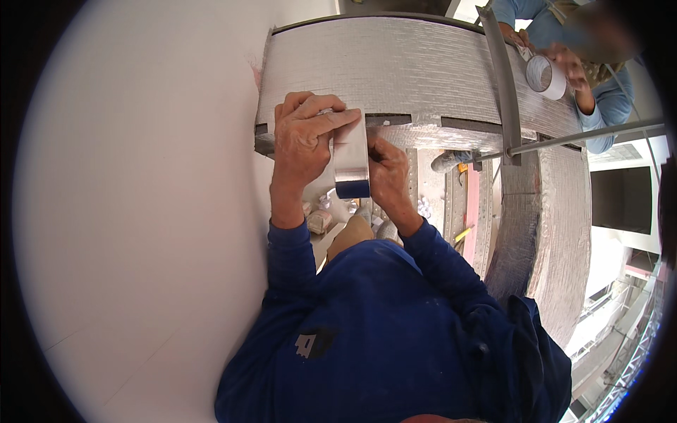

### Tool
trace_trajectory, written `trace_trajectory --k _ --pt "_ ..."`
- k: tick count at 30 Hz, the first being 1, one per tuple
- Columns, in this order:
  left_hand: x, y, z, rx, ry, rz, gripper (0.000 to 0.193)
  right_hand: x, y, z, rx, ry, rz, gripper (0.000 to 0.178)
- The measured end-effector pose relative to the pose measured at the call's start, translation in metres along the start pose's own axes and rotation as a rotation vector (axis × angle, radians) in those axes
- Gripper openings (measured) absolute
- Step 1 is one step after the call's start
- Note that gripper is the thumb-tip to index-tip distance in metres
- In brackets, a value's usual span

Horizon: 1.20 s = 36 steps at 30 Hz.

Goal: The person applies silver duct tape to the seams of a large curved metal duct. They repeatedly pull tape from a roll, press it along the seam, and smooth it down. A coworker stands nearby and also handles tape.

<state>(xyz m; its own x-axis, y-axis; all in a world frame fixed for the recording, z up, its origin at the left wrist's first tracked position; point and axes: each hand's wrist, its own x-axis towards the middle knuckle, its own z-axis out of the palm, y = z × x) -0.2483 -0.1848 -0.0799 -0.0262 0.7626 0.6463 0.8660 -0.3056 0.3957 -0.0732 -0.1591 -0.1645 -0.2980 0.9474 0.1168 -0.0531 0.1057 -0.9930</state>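
At the near edge of a foil-faced duct, the left hand is pinching the upper end of a silver tape roll; the right hand is clasping its side. This two-sided hold is apparently steadying it.

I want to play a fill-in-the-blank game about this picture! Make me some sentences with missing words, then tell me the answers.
1. The shiny tape is between the person's right hand and ____ hand.
2. The person's sleeves are dark ____.
3. The co-worker's roll is in the upper ____ part of the picture.

Missing words: left; blue; right.
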Motion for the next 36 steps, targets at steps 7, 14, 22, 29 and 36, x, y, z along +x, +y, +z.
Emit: trace_trajectory --k 7,14,22,29,36 --pt "-0.0002 0.0022 -0.0024 -0.01 -0.035 -0.031 0.034 -0.0032 0.0017 -0.0002 0.001 0.009 0.016 0.016" --pt "0.0009 0.0033 -0.0036 -0.027 -0.057 -0.051 0.04 -0.001 0.0054 0.0001 0.007 0.003 -0.018 0.015" --pt "-0.0003 0.0026 -0.0031 -0.045 -0.06 -0.06 0.039 -0.0007 0.0058 -0.0008 0.036 -0.004 0.0 0.015" --pt "-0.0011 0.0024 -0.0037 -0.047 -0.078 -0.073 0.039 -0.0022 0.0007 -0.0021 0.028 -0.016 0.013 0.017" --pt "0.0011 0.0025 -0.0073 -0.048 -0.105 -0.047 0.04 -0.0032 0.0073 -0.0008 0.074 -0.003 0.017 0.017"
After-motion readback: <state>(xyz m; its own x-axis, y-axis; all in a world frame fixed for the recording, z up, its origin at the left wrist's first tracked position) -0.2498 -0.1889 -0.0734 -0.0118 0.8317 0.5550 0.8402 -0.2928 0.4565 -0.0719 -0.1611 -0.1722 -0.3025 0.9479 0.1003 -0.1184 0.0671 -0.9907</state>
